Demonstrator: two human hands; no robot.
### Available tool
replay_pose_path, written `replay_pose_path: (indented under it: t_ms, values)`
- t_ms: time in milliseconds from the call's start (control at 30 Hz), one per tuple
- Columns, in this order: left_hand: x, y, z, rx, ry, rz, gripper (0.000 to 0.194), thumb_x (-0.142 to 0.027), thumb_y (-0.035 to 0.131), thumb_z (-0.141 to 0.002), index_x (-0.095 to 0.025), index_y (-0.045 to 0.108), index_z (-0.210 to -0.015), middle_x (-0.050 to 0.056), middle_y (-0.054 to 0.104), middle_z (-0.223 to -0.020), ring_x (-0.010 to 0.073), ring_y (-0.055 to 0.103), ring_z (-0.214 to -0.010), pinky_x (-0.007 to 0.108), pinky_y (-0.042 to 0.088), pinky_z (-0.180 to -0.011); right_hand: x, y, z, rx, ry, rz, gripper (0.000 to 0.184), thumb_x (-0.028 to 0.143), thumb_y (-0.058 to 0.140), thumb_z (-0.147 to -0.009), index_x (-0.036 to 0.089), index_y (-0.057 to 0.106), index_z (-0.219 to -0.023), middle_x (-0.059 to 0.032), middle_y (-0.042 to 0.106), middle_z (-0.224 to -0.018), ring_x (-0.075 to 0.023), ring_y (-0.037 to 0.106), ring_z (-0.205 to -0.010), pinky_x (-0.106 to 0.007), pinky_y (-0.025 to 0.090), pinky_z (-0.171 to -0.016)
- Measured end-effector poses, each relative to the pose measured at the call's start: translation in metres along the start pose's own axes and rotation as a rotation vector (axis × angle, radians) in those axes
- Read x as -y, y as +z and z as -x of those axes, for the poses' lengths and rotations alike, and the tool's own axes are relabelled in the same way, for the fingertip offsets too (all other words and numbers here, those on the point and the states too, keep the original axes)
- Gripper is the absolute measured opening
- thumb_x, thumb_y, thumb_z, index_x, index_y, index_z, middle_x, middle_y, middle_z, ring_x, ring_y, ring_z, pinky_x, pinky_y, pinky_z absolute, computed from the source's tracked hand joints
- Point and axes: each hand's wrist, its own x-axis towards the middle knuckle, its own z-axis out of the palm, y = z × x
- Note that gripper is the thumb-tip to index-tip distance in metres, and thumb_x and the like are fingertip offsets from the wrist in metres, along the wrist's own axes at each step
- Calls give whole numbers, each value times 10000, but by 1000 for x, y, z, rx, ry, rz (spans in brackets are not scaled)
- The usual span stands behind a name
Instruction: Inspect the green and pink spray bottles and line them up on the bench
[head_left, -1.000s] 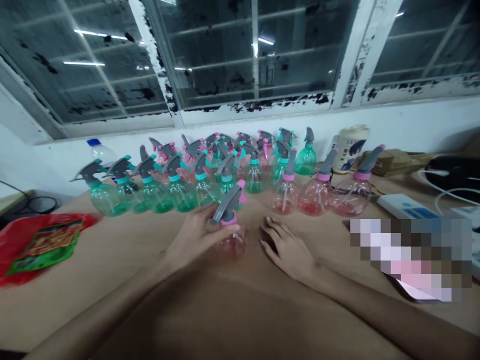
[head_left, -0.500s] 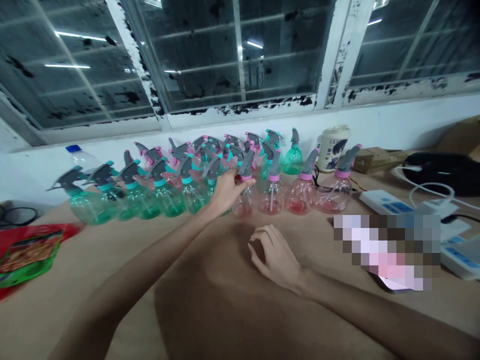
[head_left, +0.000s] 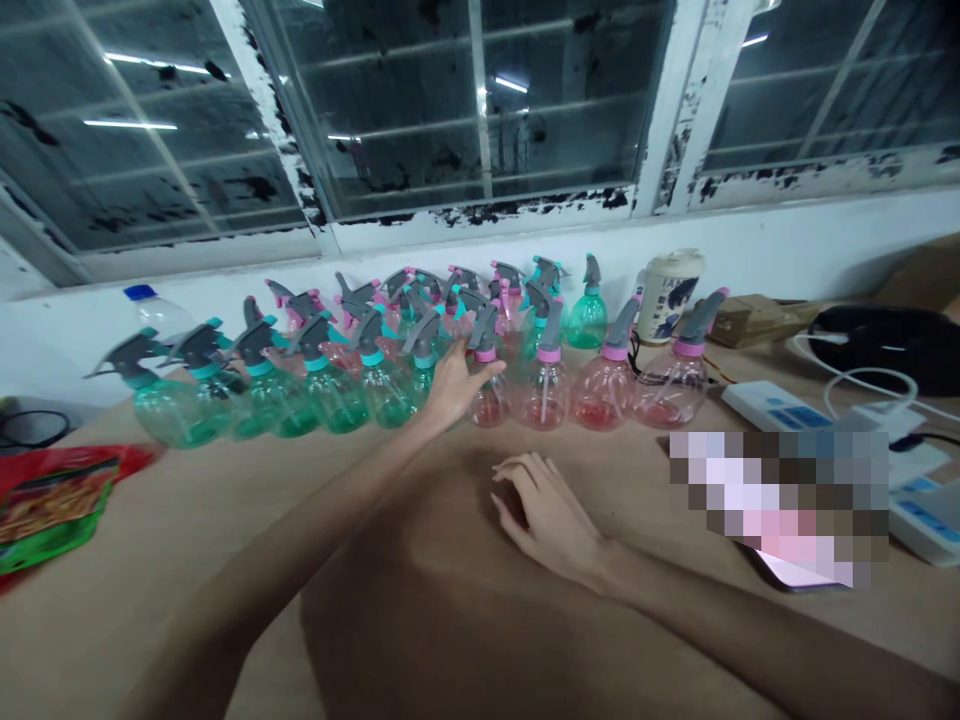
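Note:
Several spray bottles stand upright in a long front row, green ones with teal collars on the left, such as the green spray bottle (head_left: 337, 397), and pink ones on the right. My left hand (head_left: 453, 385) is beside a pink spray bottle (head_left: 490, 400) near the row's middle. Its fingers and thumb are apart, the thumb reaching across the front of that bottle near the pink collar. Some fingertips are hidden behind the hand. My right hand (head_left: 551, 512) rests on the table in front of the row, fingers loosely curved, thumb apart, holding nothing.
More spray bottles (head_left: 587, 318) stand behind, below the window. A paper cup (head_left: 667, 295) and a cardboard box (head_left: 757, 318) are at the back right. Power strips (head_left: 776, 415) with cables and a blurred-out phone (head_left: 802, 570) lie right. A red-green snack packet (head_left: 56, 510) lies left.
My left hand has come slightly down and away from the pink spray bottle's head, showing more of its collar and body. My right hand has hardly moved. The view has shifted slightly.

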Motion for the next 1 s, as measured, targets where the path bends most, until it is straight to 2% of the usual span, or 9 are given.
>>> replay_pose_path:
  t_ms: [100, 200, 300, 367, 500, 633, 733, 867, 1000]
  values:
    - [-6, -12, 24, -32, -12, -36, 698, -437, 604, -765, -70, 358, -1306, 203, 451, -1314, 302, 425, -1214, 416, 358, -982, -1, 1, 1, -4, 3, 6, 175, 155, 451, -818, 174, 489, -988, -93, 571, -985, -235, 516, -927, -420, 419, -809]
    - [-17, -29, 60, -30, 25, -121, 641, -383, 537, -828, -143, 272, -1360, 149, 394, -1374, 267, 380, -1256, 424, 324, -1020, 0, 2, 1, -8, 12, 15, 196, 162, 456, -817, 163, 486, -1010, -96, 568, -987, -227, 516, -931, -403, 428, -824]
    - [-30, -42, 90, 84, 97, -137, 398, -332, 467, -878, -205, 424, -1252, 70, 530, -1241, 212, 512, -1121, 374, 409, -949, 0, 1, 0, -14, 41, 37, 218, 165, 449, -819, 136, 483, -1033, -113, 561, -978, -229, 514, -922, -393, 441, -820]
    - [-39, -43, 96, 177, 158, -122, 288, -316, 451, -888, -223, 510, -1154, 39, 576, -1151, 185, 553, -1044, 344, 430, -922, -3, -1, 1, -12, 64, 60, 210, 181, 440, -827, 136, 494, -1025, -118, 562, -958, -242, 516, -905, -411, 452, -798]
    - [-55, -18, 78, 266, 238, -79, 347, -387, 426, -897, -245, 500, -1205, 71, 434, -1324, 211, 429, -1212, 376, 335, -1026, -15, -11, 13, -22, 117, 95, 239, 239, 428, -848, 142, 487, -1059, -126, 570, -957, -259, 532, -913, -443, 462, -788]
    - [-70, 23, 51, 224, 184, -31, 525, -519, 439, -853, -269, 398, -1314, 117, 223, -1445, 307, 212, -1336, 460, 258, -1058, -27, -34, 36, -59, 194, 118, 280, 305, 426, -863, 161, 451, -1101, -128, 573, -1020, -251, 548, -958, -435, 463, -822]
    - [-76, 45, 37, 172, 168, -14, 602, -584, 424, -828, -268, 369, -1337, 135, 214, -1433, 348, 211, -1324, 484, 262, -1046, -28, -56, 53, -57, 257, 146, 304, 355, 429, -869, 178, 441, -1116, -121, 569, -1062, -246, 541, -1012, -417, 451, -858]
    - [-76, 54, 25, 106, 183, -47, 578, -553, 383, -859, -211, 400, -1325, 163, 321, -1339, 335, 320, -1263, 457, 292, -1030, -24, -79, 64, -103, 300, 213, 361, 413, 445, -859, 191, 429, -1144, -114, 575, -1090, -258, 539, -1044, -425, 437, -874]
    - [-73, 49, 22, 92, 191, -57, 510, -471, 375, -892, -183, 427, -1309, 153, 395, -1246, 295, 404, -1187, 430, 316, -1014, -27, -83, 66, -135, 333, 264, 372, 438, 462, -846, 191, 441, -1123, -122, 581, -1085, -271, 554, -1021, -442, 433, -862]
